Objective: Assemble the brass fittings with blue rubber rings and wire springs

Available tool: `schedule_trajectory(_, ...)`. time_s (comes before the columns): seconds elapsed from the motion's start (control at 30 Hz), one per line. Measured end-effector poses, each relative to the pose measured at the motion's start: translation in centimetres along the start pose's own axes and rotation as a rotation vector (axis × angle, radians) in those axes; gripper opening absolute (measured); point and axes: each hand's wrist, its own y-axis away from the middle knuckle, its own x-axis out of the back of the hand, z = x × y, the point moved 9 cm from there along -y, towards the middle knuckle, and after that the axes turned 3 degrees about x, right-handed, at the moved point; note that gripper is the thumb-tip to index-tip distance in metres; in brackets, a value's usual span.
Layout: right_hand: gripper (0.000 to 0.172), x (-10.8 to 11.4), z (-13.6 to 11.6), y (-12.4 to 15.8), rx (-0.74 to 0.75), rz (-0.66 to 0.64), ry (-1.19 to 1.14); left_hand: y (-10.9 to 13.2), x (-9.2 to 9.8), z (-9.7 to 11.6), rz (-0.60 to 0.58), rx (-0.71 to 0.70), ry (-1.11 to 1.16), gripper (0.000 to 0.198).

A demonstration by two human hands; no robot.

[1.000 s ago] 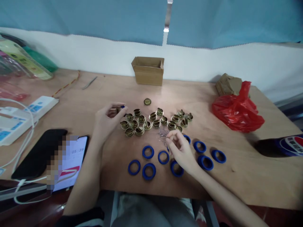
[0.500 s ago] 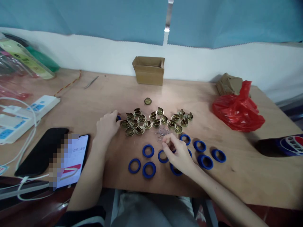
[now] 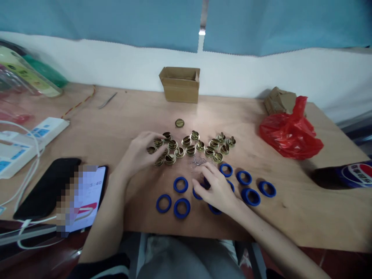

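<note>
Several brass caps (image 3: pixel 190 149) lie in a cluster at mid-table, with a small heap of thin wire springs (image 3: pixel 197 161) just in front of them. Several blue rings (image 3: pixel 181 185) are spread nearer to me. My left hand (image 3: pixel 139 151) reaches over the left end of the cluster, its fingers arched and its thumb closing round a brass cap (image 3: pixel 151 149). My right hand (image 3: pixel 216 188) lies low over the blue rings with its fingers stretched out. Its fingertips touch one blue ring (image 3: pixel 197 193) and cover part of others.
A small open cardboard box (image 3: pixel 180 83) stands at the back by the wall. A single brass cap (image 3: pixel 179 123) lies apart. A red plastic bag (image 3: pixel 290 131) and a Pepsi bottle (image 3: pixel 348 174) are on the right. Two phones (image 3: pixel 84 193), a power strip (image 3: pixel 31 137) and cables are on the left.
My left hand came down from holding a piece up, rested at the cluster's left end, and now reaches over the caps. My right hand left the springs and dropped onto the blue rings.
</note>
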Motion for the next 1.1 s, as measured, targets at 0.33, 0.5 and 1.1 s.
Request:
schedule_trajectory(0.33, 0.040, -2.8, -1.1, 0.4, 0.139, -0.180, 0.221, 1.2, -3.9, 1.6, -0.258, -0.236, -0.054, 0.017)
schedule_trajectory(0.5, 0.046, -3.2, -1.5, 0.3, 0.179, -0.258, 0.307, 1.4, -4.5, 1.5, -0.263, -0.241, -0.113, 0.018)
schedule_trajectory(1.1, 0.032, -4.3, -2.4, 0.7, 0.261, -0.287, 0.267, 1.7, -4.3, 5.1, -0.111, -0.184, 0.238, 0.026)
